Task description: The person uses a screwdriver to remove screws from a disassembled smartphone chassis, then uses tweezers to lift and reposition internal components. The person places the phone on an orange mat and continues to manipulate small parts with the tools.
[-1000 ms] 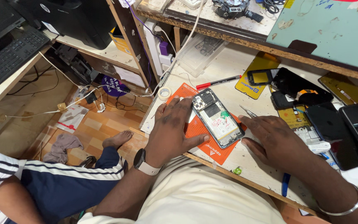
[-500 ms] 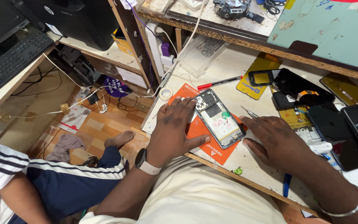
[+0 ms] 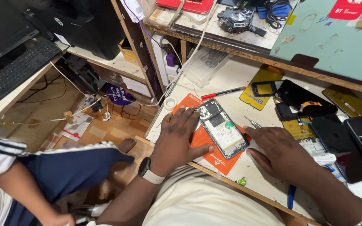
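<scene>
An opened phone (image 3: 222, 127) with its back off lies on an orange mat (image 3: 208, 144) on the workbench. My left hand (image 3: 180, 138) lies flat on the mat, its fingers spread and touching the phone's left edge; a watch is on that wrist. My right hand (image 3: 282, 146) rests palm down on the bench just right of the phone, fingers apart, holding nothing. Metal tweezers (image 3: 253, 122) lie right above my right hand's fingertips.
A red pen (image 3: 223, 92), a yellow pad (image 3: 261, 86), black phone parts (image 3: 298, 98) and dark phones (image 3: 352, 140) crowd the bench's right. A roll of tape (image 3: 170, 102) sits by the mat. A keyboard (image 3: 15, 71) is on the left desk. Another person's leg (image 3: 70, 167) is at lower left.
Both hands have stayed nearly where they were by the phone. The other person's leg at lower left has shifted a little.
</scene>
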`<state>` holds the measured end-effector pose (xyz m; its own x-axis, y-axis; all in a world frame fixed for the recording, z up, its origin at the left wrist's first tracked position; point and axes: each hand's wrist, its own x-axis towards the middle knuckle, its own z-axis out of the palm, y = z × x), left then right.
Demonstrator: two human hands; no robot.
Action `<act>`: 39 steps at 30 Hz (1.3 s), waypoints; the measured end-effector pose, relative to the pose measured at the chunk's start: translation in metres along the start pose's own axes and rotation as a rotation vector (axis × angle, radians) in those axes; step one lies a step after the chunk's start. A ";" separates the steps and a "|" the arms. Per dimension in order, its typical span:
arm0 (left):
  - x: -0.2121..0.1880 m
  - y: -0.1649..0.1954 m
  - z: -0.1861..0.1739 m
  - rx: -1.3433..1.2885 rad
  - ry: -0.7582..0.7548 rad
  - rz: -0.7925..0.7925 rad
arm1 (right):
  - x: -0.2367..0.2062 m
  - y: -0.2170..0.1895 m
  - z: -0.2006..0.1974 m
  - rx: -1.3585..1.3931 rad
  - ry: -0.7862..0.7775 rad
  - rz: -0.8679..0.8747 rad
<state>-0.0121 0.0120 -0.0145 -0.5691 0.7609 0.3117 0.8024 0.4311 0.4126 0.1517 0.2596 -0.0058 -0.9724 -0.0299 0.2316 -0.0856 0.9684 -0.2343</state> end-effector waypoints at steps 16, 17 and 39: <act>0.001 0.001 -0.005 0.009 -0.042 0.019 | -0.001 0.000 0.007 -0.011 0.058 -0.053; 0.001 0.001 -0.006 0.000 -0.047 0.016 | -0.001 0.000 0.007 -0.006 0.048 -0.048; 0.000 0.003 -0.009 -0.050 0.001 0.049 | 0.006 0.001 0.014 0.022 0.018 -0.068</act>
<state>-0.0110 0.0086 -0.0054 -0.5293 0.7800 0.3338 0.8196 0.3684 0.4388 0.1432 0.2571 -0.0178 -0.9601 -0.0903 0.2647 -0.1559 0.9585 -0.2386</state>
